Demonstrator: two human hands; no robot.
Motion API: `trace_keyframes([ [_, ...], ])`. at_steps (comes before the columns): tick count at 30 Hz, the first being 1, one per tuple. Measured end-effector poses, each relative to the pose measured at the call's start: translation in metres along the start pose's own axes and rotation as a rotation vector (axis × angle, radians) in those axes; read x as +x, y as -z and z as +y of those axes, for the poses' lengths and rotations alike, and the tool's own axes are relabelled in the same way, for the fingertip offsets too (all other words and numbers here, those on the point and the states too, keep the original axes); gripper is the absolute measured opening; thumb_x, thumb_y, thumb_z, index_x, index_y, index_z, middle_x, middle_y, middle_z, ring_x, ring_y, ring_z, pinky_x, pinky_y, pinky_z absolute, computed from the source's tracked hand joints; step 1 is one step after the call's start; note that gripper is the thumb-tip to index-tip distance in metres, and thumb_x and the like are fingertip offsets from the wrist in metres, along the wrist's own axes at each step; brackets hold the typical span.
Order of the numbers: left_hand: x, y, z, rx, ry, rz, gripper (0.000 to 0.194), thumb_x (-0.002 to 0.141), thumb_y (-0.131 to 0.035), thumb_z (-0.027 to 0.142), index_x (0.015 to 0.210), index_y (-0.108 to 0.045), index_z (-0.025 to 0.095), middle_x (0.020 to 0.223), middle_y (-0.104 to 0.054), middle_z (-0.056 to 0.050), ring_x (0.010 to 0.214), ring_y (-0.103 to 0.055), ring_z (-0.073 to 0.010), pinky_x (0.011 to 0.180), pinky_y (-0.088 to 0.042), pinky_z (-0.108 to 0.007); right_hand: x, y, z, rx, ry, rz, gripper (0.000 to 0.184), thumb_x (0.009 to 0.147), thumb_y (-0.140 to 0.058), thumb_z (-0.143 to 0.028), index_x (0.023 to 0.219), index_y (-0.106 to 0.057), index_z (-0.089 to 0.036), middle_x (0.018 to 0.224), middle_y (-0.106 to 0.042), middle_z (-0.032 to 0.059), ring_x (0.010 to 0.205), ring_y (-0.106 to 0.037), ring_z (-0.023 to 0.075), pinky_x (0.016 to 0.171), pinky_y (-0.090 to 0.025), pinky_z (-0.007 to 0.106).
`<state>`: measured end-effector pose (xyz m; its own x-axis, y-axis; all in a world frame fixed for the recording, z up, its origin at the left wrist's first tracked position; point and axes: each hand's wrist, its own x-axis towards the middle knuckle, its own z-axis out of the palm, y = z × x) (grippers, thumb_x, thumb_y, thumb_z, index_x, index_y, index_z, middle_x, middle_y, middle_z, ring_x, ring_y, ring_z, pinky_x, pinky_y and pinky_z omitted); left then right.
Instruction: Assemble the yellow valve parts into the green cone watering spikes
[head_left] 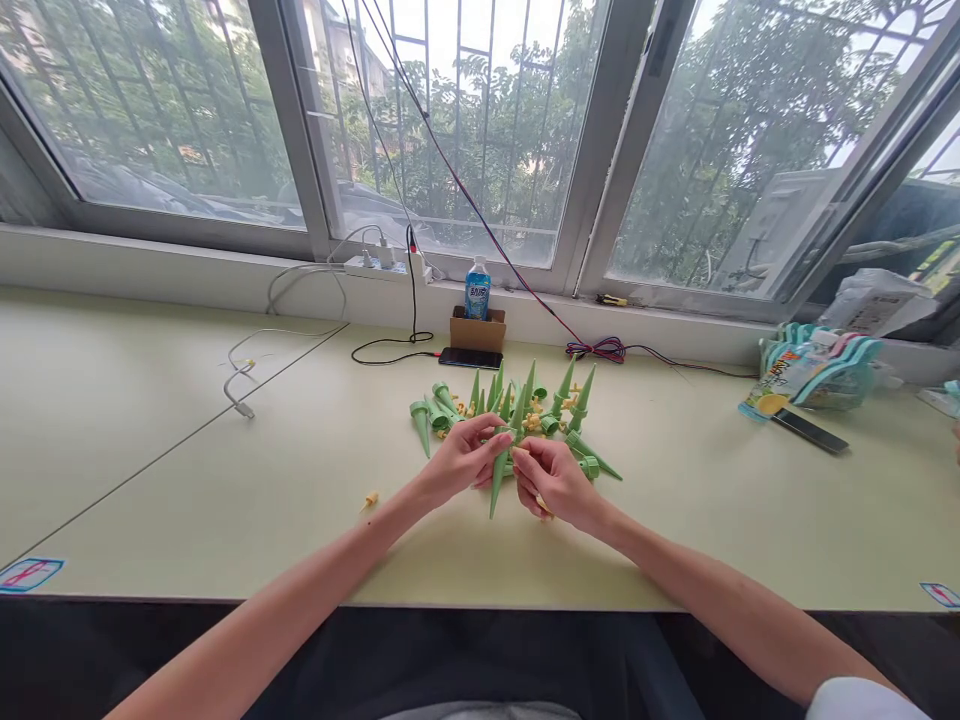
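My left hand (469,455) is closed around a green plastic watering spike (496,487), its pointed end tilted down toward me. My right hand (553,482) meets it at the spike's upper part, thumb and forefinger pinched together. Yellow shows at that pinch and below the curled fingers, seemingly small yellow plastic pieces, mostly hidden. Just behind both hands lies a pile of similar green spikes (581,398), some standing point up, others on their sides. Small yellow pieces (531,421) are scattered among them. One more yellow piece (370,500) lies alone beside my left forearm.
Behind the pile, a black phone (470,358) lies before a cardboard box (478,335) with a blue-labelled bottle (477,290). Cables (596,348) run along the windowsill. At right are a drink pouch (784,385), plastic bags and a dark flat device (811,432). A white cable (238,385) lies left.
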<state>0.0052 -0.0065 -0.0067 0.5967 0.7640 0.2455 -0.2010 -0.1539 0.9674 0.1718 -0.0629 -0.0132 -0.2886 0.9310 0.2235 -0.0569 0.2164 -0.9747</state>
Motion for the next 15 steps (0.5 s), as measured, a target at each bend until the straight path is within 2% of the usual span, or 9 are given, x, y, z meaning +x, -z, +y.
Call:
trace_keyframes([
  [15,0.0006,-0.0047,0.0040,0.014,-0.007,0.019,0.036,0.082,-0.071,0.049,0.082,-0.053,0.018,0.052,-0.042,0.010,0.035,-0.034,-0.0033,0.034,-0.035,-0.016,0.0016,0.0019,0.0048,-0.012,0.032,0.027,0.042,0.093,-0.058,-0.052,0.071,-0.042,-0.020,0.050,-0.037,-0.0107,0.031,-0.043,0.0058,0.031,-0.027,0.018],
])
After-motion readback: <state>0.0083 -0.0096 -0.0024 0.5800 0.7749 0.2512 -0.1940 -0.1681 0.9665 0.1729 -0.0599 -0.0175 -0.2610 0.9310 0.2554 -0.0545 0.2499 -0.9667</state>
